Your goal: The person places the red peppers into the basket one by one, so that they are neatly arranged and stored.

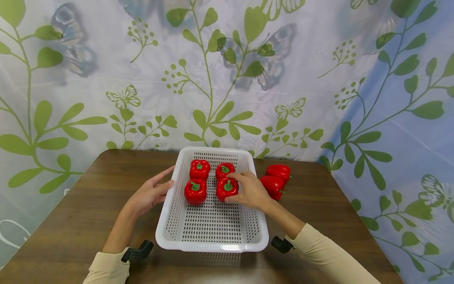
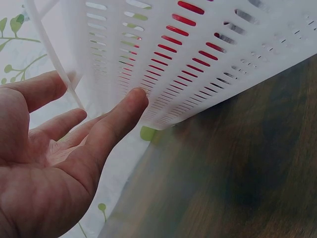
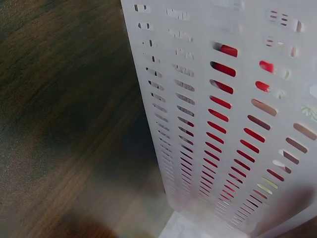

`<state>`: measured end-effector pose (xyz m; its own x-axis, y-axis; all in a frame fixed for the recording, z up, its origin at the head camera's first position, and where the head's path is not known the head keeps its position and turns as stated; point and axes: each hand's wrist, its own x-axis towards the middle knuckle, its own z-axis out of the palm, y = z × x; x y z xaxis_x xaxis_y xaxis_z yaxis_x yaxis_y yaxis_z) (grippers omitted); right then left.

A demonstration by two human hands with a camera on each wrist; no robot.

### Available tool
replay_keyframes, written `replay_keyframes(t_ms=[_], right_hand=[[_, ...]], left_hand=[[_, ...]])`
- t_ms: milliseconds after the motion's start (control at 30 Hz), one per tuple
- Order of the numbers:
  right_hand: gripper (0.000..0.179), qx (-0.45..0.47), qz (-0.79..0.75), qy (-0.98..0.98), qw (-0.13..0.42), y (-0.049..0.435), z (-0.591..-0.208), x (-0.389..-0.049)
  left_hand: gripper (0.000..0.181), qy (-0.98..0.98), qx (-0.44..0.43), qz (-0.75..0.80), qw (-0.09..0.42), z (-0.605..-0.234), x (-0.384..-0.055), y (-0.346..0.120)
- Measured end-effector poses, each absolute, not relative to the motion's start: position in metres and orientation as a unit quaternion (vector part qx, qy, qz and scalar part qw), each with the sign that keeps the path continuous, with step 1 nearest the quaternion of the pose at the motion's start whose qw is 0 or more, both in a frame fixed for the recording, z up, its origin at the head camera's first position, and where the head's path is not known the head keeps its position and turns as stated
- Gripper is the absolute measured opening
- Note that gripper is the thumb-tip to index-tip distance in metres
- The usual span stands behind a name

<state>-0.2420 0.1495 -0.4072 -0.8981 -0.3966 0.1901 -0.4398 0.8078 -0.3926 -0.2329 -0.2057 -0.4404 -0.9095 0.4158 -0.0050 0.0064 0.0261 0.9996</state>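
A white perforated plastic basket [image 1: 212,247] stands on the table with red bell peppers inside, stems up, in two columns. My right hand [image 1: 252,191] reaches over the basket's right wall, thumb and fingers around the front right bell pepper [image 1: 227,191]. Behind that one sits another bell pepper [image 1: 223,169], partly covered by the fingers. The left column holds a front bell pepper [image 1: 195,194] and a back bell pepper [image 1: 199,170]. At the basket's left side is my left hand [image 1: 150,193], fingers extended by the rim. The right wrist view mostly shows the basket wall [image 3: 198,99].
Two more red bell peppers, a back one [image 1: 278,172] and a front one [image 1: 272,186], lie on their sides to the basket's right. The brown wooden table [image 1: 88,201] backs onto a leaf-and-butterfly curtain [image 1: 142,67]. Both wrists wear black devices [image 1: 137,251].
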Motion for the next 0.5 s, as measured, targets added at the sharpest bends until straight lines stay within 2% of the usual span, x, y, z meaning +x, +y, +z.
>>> replay_keyframes(t_ms=[500], right_hand=[[0.071,0.223,0.198,-0.952,0.064,0.1489,-0.4092,-0.2409]], left_hand=[[0.066,0.701,0.151,0.681,0.149,-0.4427,-0.2347,-0.2065]])
